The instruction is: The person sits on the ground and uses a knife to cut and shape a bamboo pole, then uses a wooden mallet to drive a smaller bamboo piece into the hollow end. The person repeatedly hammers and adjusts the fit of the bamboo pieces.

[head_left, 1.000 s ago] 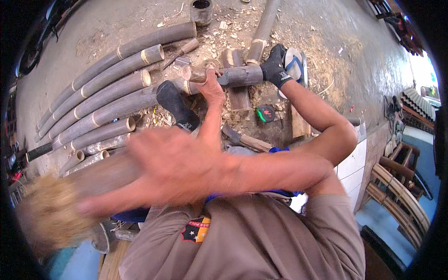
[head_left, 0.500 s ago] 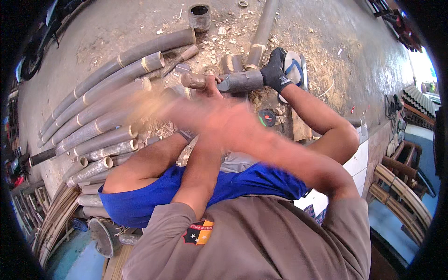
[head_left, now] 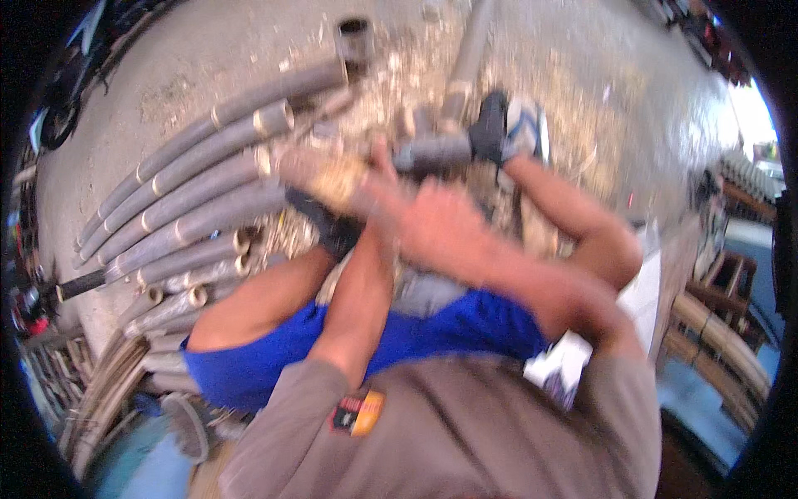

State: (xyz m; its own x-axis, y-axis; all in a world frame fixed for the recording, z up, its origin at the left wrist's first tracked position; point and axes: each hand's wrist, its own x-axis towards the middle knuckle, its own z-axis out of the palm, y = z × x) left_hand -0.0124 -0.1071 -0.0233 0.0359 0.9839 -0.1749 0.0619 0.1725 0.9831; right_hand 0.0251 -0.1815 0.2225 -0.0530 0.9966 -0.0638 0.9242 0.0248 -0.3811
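Observation:
My right hand (head_left: 440, 216) is closed round a wooden mallet (head_left: 328, 179); motion smears its pale, worn head. Behind the mallet, my left hand (head_left: 382, 162) grips a wooden-handled chisel, whose handle is now mostly covered. To its right lies a short dark grey bamboo piece (head_left: 440, 153), its left end close to the left hand and its right end against my black-socked foot (head_left: 490, 125). My forearms cross in front of my body, the right one over the left.
Long grey bamboo poles (head_left: 199, 183) lie side by side on the left. Wood chips (head_left: 399, 79) litter the floor. A short hollow tube (head_left: 355, 40) stands at the back. A flip-flop (head_left: 525, 129) is beside my right foot. Bundled strips (head_left: 100, 399) lean lower left.
The mallet has swung from a heavy blur at the left to beside my left hand, covering the chisel handle. My right hand has shifted slightly right. The whole view is blurrier.

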